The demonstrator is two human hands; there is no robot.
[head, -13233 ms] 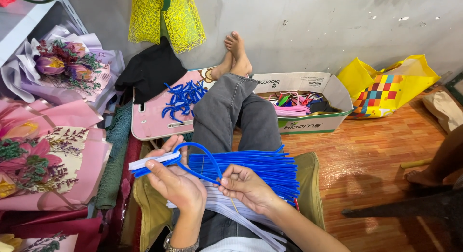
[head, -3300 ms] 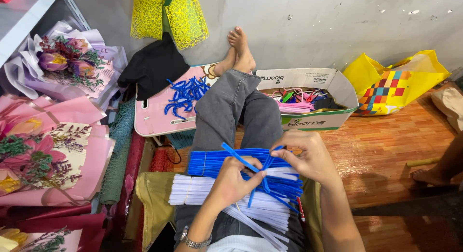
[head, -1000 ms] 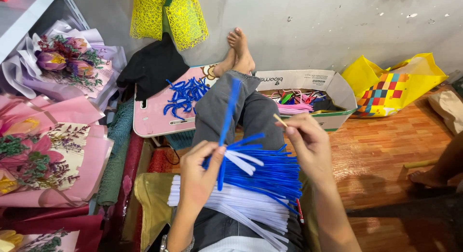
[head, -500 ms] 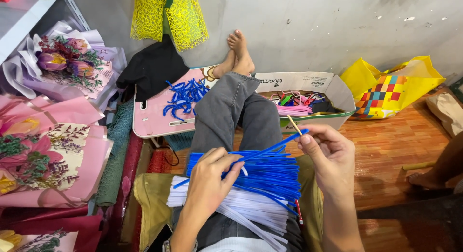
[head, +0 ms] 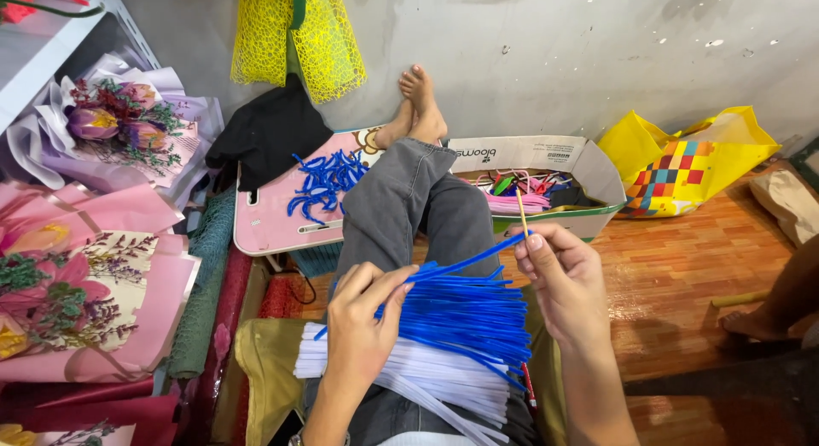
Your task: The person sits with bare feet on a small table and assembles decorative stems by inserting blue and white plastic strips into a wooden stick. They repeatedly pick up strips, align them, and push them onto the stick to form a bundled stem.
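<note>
A bundle of blue pipe cleaners (head: 465, 318) lies across my lap on top of a layer of white ones (head: 426, 378). My left hand (head: 358, 331) pinches one blue pipe cleaner (head: 465, 262) near its lower end. My right hand (head: 563, 279) grips the other end of that same stem together with a thin wooden stick (head: 521, 211) that points upward. The stem stretches taut between both hands, just above the bundle.
A pink tray (head: 273, 215) with curled blue pieces (head: 324, 181) sits by my left leg. An open cardboard box (head: 563, 160) of mixed stems lies beyond my knees. Pink-wrapped bouquets (head: 77, 292) crowd the left; a yellow bag (head: 682, 160) stands right. Another person's leg (head: 781, 305) is at the right edge.
A second ago my left hand held a blue stem upright; it is now lowered and stretched nearly level between both hands. My right hand has moved closer to the bundle.
</note>
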